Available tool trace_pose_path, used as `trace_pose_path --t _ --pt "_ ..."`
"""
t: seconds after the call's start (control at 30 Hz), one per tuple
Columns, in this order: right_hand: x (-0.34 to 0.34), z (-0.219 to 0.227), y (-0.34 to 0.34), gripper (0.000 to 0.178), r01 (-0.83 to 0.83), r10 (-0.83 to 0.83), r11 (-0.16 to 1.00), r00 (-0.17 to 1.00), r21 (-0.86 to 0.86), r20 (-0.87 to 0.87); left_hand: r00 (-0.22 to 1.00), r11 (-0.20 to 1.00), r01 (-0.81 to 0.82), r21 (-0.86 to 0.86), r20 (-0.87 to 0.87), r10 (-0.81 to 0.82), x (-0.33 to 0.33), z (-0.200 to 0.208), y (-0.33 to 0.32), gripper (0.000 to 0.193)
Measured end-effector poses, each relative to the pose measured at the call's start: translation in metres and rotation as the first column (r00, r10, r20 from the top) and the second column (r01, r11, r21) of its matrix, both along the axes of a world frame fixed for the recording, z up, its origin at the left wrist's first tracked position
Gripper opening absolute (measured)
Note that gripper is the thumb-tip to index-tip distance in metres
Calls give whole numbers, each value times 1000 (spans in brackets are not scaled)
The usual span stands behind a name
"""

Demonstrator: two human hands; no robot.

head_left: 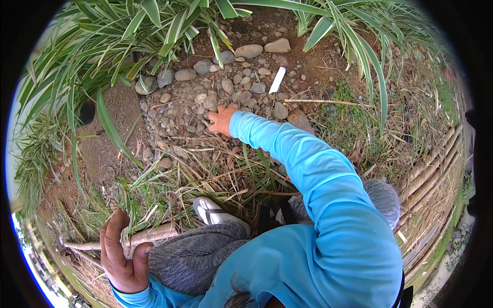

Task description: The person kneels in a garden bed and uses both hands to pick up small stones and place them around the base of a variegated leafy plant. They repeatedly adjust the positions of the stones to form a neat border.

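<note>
My right hand [222, 121] reaches forward to a bed of small stones, its fingers bent and a little apart, with the tips at the gravel. A pale rounded stone [210, 101] lies just beyond its fingers. No held thing shows in it. At the lower left, my left hand [123, 254] is raised beside my knee, empty, with thumb and fingers apart. Larger rounded stones, among them a tan one [277, 45] and a grey one [165, 78], form a row behind the gravel. A white flat strip [277, 80] lies on the soil right of the gravel.
Green-and-white striped leafy plants [174, 23] hang over the far edge. Dry cut grass [205, 172] lies between the gravel and my foot [213, 211]. A thin dry stick [328, 102] lies at right. Bamboo poles [431, 164] run along the right side; another pole [149, 234] lies by my left knee.
</note>
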State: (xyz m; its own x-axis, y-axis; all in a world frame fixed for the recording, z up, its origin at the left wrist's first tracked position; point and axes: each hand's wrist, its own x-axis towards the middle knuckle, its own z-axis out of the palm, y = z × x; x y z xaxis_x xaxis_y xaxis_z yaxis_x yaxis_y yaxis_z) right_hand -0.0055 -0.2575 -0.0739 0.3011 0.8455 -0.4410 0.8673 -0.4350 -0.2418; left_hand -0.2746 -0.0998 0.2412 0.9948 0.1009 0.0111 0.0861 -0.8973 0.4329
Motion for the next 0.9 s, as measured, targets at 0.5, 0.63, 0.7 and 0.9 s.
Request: trace_pose_path --t 0.5,0.63,0.7,0.9 --pt "44 17 -44 50 329 -333 929 943 171 -8 995 996 87 12 -52 -86 12 -1 -11 72" --pt "95 14 -133 64 635 -642 765 764 -106 -65 996 997 67 22 -61 -66 12 -1 -9 73" --pt "99 8 -168 63 748 -758 650 652 -135 -39 995 997 76 22 -59 -74 12 -3 -11 74" --pt "87 4 -153 52 741 -706 663 666 -106 242 993 995 95 14 -68 -94 19 -5 -12 74"
